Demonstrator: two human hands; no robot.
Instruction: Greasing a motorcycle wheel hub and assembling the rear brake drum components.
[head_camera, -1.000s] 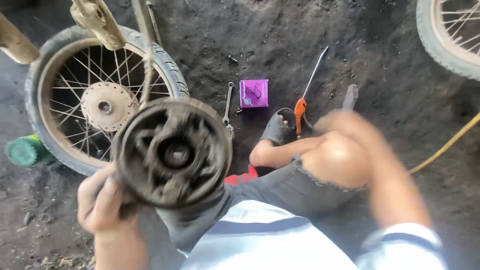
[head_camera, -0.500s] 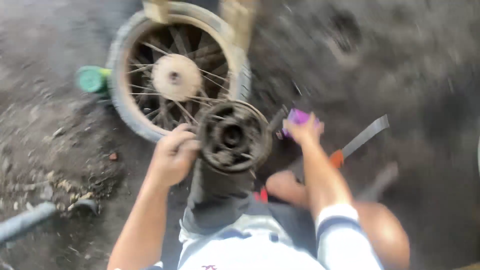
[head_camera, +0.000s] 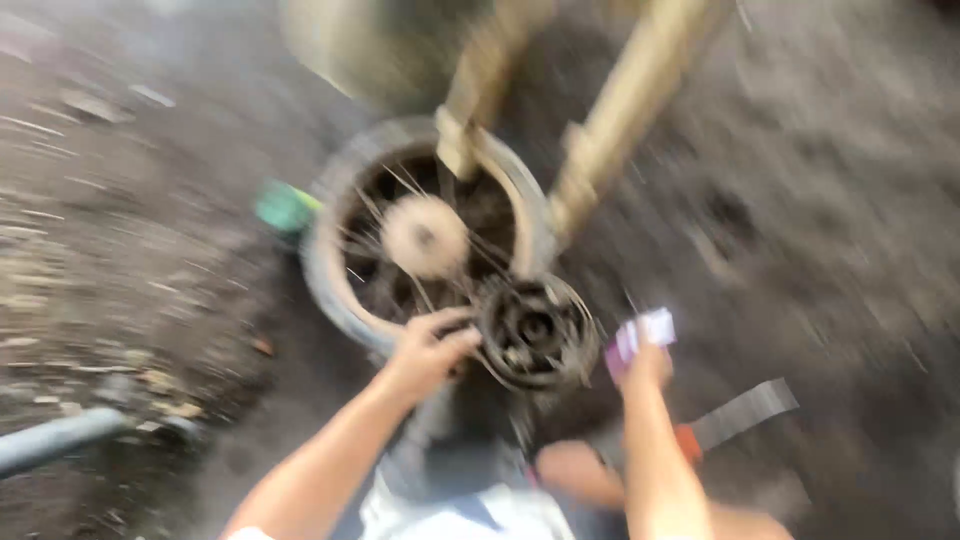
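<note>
The whole view is blurred by motion. My left hand (head_camera: 428, 352) grips the left rim of a dark round brake hub (head_camera: 532, 330), which rests over my dark-trousered leg. To its right, my right hand (head_camera: 650, 368) reaches forward and closes its fingers on a small purple box (head_camera: 642, 338) down at the dirt ground. The box looks tilted, with a pale face showing. My bare knee (head_camera: 572, 470) sits between my two forearms.
A spoked wheel with tyre (head_camera: 420, 240) lies flat beyond the hub, with a green cap-like object (head_camera: 285, 206) at its left. Two tan fork legs (head_camera: 610, 130) hang above it. An orange-handled tool (head_camera: 735, 415) lies to the right and a grey pipe (head_camera: 55, 440) at lower left.
My right hand went from above my knee forward to the purple box and closed on it. My head swung, so the wheel and hub shifted in view. My left hand kept hold of the hub.
</note>
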